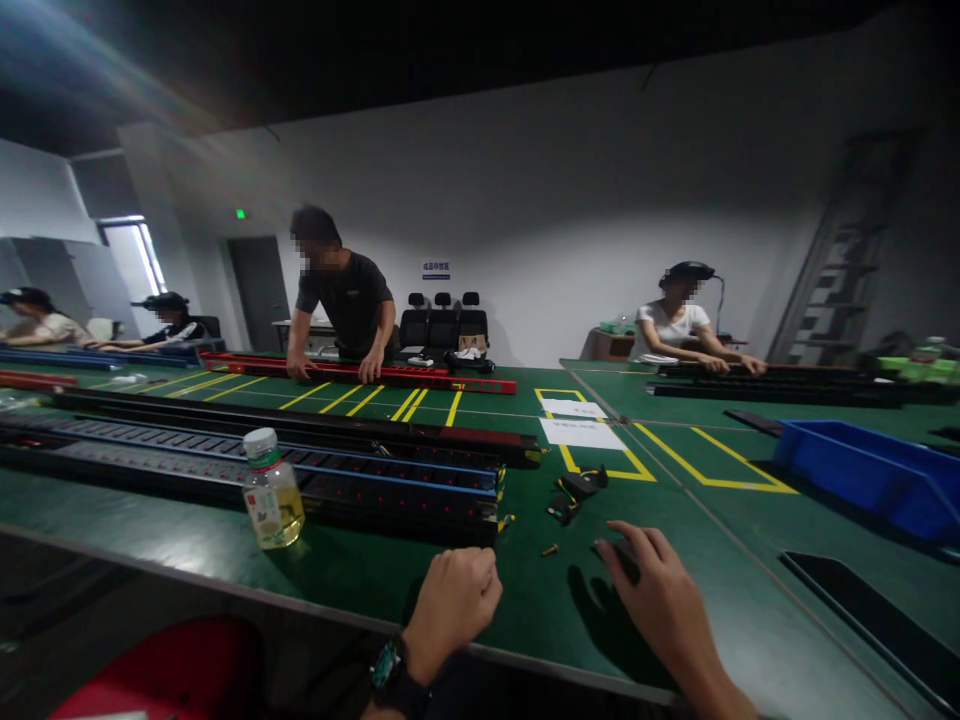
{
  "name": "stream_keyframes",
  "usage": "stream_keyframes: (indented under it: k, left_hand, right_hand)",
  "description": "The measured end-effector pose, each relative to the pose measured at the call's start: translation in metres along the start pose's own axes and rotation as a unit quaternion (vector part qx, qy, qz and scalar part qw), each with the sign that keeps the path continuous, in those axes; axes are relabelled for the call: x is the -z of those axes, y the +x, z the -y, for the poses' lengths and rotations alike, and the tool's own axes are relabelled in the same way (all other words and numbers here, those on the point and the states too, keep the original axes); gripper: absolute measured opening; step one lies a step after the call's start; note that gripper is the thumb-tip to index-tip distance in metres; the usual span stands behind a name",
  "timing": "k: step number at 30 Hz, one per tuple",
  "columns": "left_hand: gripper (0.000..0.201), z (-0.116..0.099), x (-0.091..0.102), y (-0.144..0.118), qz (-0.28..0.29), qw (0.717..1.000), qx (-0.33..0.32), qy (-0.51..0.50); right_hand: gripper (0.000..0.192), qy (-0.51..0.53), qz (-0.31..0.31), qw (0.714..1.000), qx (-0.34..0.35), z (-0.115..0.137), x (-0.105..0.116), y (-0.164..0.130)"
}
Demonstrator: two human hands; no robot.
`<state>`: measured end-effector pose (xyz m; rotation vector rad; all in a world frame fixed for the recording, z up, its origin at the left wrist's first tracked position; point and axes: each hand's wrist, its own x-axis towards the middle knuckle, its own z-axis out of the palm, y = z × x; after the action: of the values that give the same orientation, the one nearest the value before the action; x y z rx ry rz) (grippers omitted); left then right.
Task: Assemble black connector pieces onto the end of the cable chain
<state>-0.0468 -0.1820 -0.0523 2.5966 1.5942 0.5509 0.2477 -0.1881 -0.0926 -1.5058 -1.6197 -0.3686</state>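
Hands resting by the rails

Left hand (452,600) is sitting fisted, empty, just right of the rails (315,470); right hand (656,590) is lying open-fingered on the worktop (375,570).

No text is legible: the blue wall sign (436,269), the bottle label (267,505), the two paper sheets (581,432) and the green exit light (241,213) are too small or blurred to read.

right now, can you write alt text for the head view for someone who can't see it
The person's left hand, curled into a fist, and right hand, fingers spread, rest on a green table near a small screw. A bottle stands beside long black rails, and other people work at tables behind.
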Motion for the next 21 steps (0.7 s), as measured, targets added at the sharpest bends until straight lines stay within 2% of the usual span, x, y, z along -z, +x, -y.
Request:
stream_keyframes:
  k: [7, 14, 21]
  left_hand:
    - [0.021, 0.001, 0.001, 0.001, -0.003, 1.0, 0.016, -0.009]
    - [0.024, 0.001, 0.005, 0.001, -0.004, 1.0, 0.026, -0.016]
    - [0.025, -0.001, 0.009, 0.002, 0.01, 0.999, 0.039, -0.012]
  right_hand:
    - [0.031, 0.03, 0.173, 0.984, 0.008, 0.008, 0.002, -0.014]
    - [0.033, 0.034, 0.218, 0.975, -0.035, 0.013, 0.007, -0.008]
    - [0.029, 0.03, 0.232, 0.972, -0.038, 0.02, 0.012, -0.005]
